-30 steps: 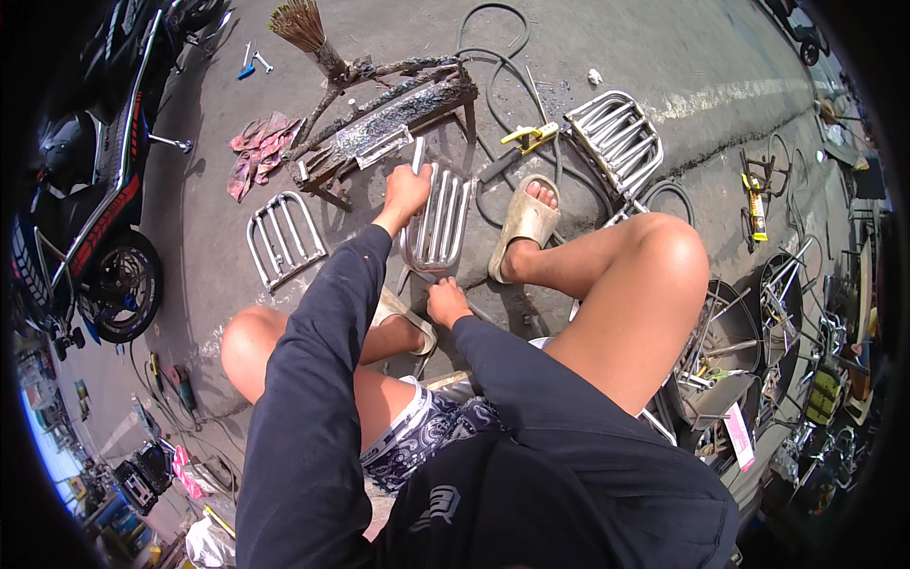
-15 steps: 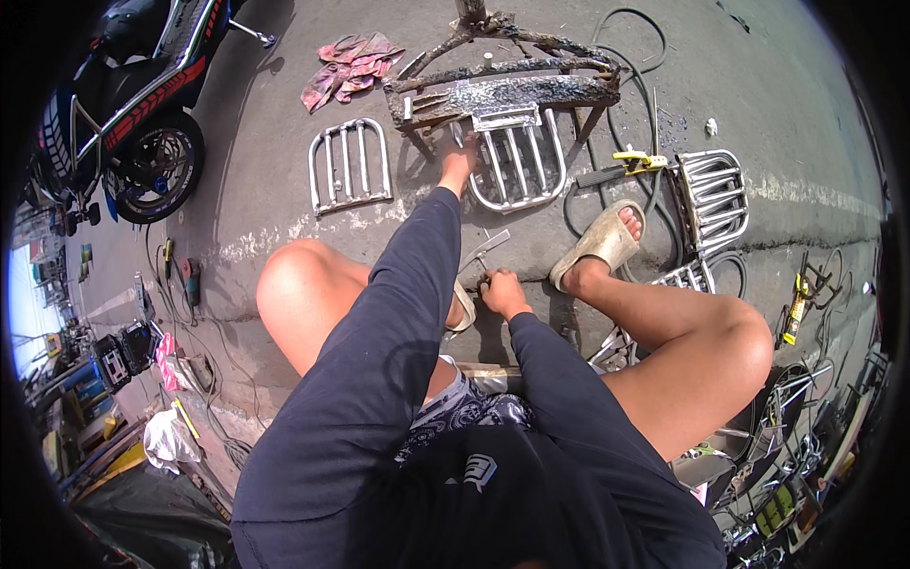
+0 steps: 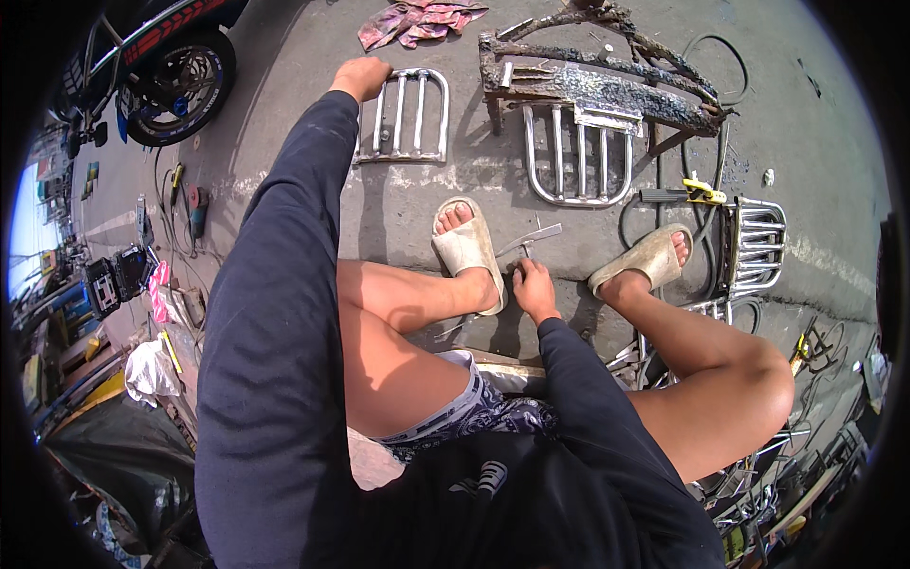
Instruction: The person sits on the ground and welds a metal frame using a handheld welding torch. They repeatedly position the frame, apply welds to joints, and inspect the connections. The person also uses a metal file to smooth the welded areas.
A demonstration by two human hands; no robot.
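Observation:
My left hand (image 3: 363, 78) reaches far forward, its fingers curled over the upper left corner of a silver tubular metal rack (image 3: 419, 114) lying on the pavement. My right hand (image 3: 536, 289) is closed round the handle of a chipping hammer (image 3: 540, 234), low between my feet, with the slim head pointing away from me. A second tubular rack (image 3: 580, 156) sits against the near side of a burnt, spattered metal stand (image 3: 607, 90). Most of the hammer's handle is hidden by my right hand.
To the right lie a yellow clamp (image 3: 703, 192), looping black cables (image 3: 720, 156) and stacked silver racks (image 3: 756, 248). A pink rag (image 3: 422, 21) is beyond my left hand. On the left are a motorcycle wheel (image 3: 180, 90) and an angle grinder (image 3: 197, 211). My sandalled feet flank the hammer.
My left hand has left the rack at the stand and moved left to the corner of the other rack. My right hand keeps the hammer low. The view has shifted and my left leg shows more.

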